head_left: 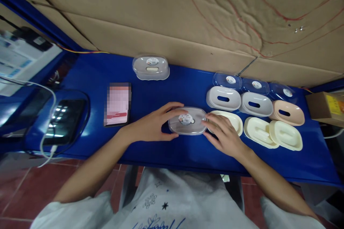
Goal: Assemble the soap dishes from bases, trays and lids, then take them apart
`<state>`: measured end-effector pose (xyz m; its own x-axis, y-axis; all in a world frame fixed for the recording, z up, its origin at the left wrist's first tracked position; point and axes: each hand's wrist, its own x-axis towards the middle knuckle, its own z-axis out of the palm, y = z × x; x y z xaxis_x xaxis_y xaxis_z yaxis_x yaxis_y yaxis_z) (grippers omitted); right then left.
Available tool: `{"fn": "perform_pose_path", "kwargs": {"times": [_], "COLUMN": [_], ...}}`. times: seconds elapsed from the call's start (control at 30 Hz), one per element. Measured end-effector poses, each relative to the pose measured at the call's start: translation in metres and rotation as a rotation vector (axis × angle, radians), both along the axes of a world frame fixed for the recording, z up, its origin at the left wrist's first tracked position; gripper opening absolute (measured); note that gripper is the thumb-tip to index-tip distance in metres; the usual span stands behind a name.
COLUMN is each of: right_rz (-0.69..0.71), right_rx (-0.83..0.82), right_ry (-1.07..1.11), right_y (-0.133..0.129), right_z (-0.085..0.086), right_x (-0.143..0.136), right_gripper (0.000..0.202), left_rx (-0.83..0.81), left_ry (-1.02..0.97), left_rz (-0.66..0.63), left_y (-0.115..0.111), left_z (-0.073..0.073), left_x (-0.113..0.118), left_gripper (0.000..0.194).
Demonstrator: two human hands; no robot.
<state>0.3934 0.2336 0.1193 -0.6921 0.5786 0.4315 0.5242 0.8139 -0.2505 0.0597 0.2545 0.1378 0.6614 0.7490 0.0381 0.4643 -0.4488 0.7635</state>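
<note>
In front of me, an oval soap box (186, 125) with a clear lid and a round sticker lies between my two hands. My left hand (153, 123) is closed around its left end, thumb along the near side and fingers over the far side and lid. My right hand (227, 136) grips the right end with its fingertips and thumb. Partly hidden behind that hand is a cream soap tray (237, 122). To its right lie two more cream trays, one tray (288, 136) overlapping the other tray (256, 132).
Two whitish slotted bases (215, 103) (248, 110) and a peach base (298, 116) stand behind the trays, with clear lids (221, 78) at the back. Another lidded soap box (161, 66) is back left. A phone (118, 105), a cabled black device (66, 121) and a cardboard box (319, 111) flank them.
</note>
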Motion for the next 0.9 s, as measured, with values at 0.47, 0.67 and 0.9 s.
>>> {"fn": "perform_pose_path", "kwargs": {"times": [0.47,0.67,0.9], "right_rz": [-0.018,-0.01,-0.011], "right_rx": [-0.023,0.01,-0.003], "right_ry": [-0.003,-0.02,-0.025], "right_y": [0.0006,0.0011,0.0006], "right_z": [-0.0034,-0.0022,-0.0027], "right_x": [-0.0002,-0.0004,0.0005], "right_gripper": [0.055,0.048,0.05], "left_rx": [-0.044,-0.048,-0.041], "left_ry": [0.04,0.06,0.067], "left_rz": [0.0,0.003,0.017], "left_y": [0.001,0.0004,0.0009], "left_z": [0.0006,0.001,-0.0045], "left_x": [-0.0017,0.0006,0.0018], "left_gripper": [0.073,0.073,0.077]}}
